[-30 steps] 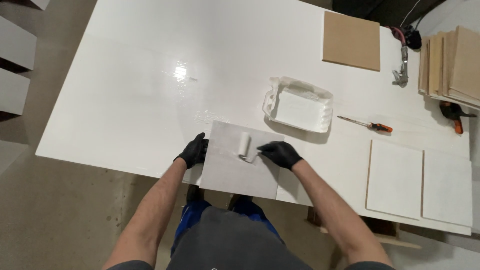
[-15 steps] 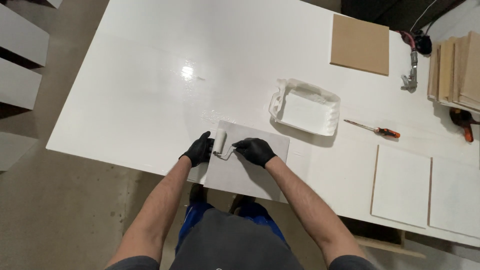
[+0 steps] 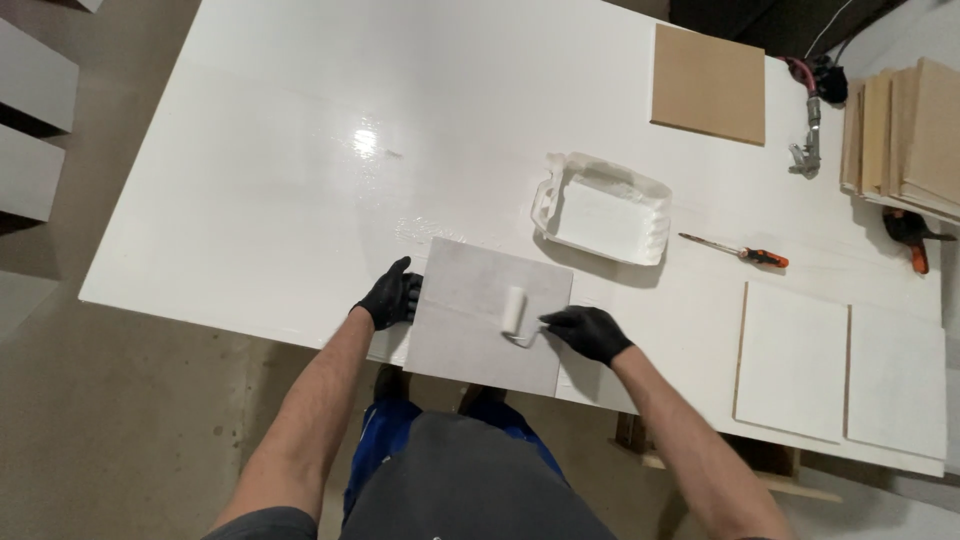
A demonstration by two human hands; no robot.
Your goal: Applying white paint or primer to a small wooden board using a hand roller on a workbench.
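Note:
A square grey-white painted panel [image 3: 470,300] lies at the near edge of the big white table [image 3: 300,150]. My left hand [image 3: 392,297], in a black glove, rests flat against the panel's left edge. My right hand [image 3: 587,331], also gloved, grips the handle of a small white paint roller [image 3: 514,312]. The roller head lies on the right half of the panel.
A white paint tray [image 3: 605,210] sits just beyond the panel. An orange-handled screwdriver [image 3: 740,252] lies right of it. Two white painted panels [image 3: 840,365] lie at the right. A bare brown board [image 3: 708,82], a stack of boards [image 3: 905,135], a spray tool [image 3: 808,125] and an orange clamp [image 3: 912,238] are farther back.
The roller has swept from the panel's left edge, next to my left hand, across to its right half. My left hand stays on the panel's left edge.

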